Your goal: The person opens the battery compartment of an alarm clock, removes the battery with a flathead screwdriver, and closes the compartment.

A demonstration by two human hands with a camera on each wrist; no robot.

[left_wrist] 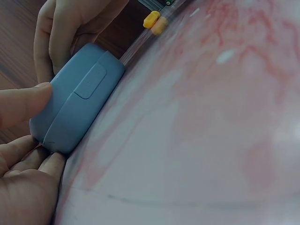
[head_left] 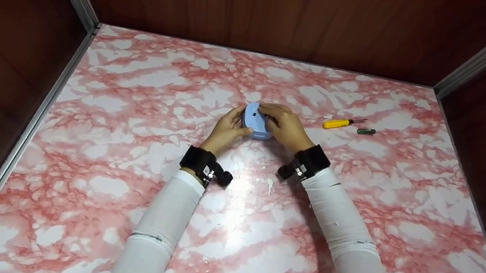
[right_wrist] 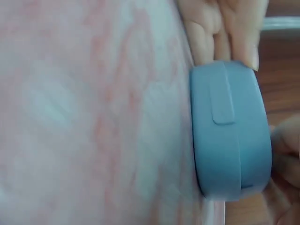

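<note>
A light blue oval case (head_left: 254, 122) with a small dark spot on top sits on the marbled table. A seam and a raised latch-like tab show on its side (left_wrist: 89, 84) in the left wrist view. My left hand (head_left: 227, 128) grips its left end, thumb on the top edge and fingers low along the side. From the right, my right hand (head_left: 286, 123) bends its fingers over the top and right part of the case; in the right wrist view its fingers (right_wrist: 285, 164) are at the top face. I cannot tell whether those fingertips also pinch something small.
A screwdriver with a yellow handle (head_left: 336, 124) lies to the right of the hands. Close to it is a short dark green handle-like piece (head_left: 365, 131). Dark wooden panels (head_left: 253, 18) with metal edging wall the table at the back and both sides.
</note>
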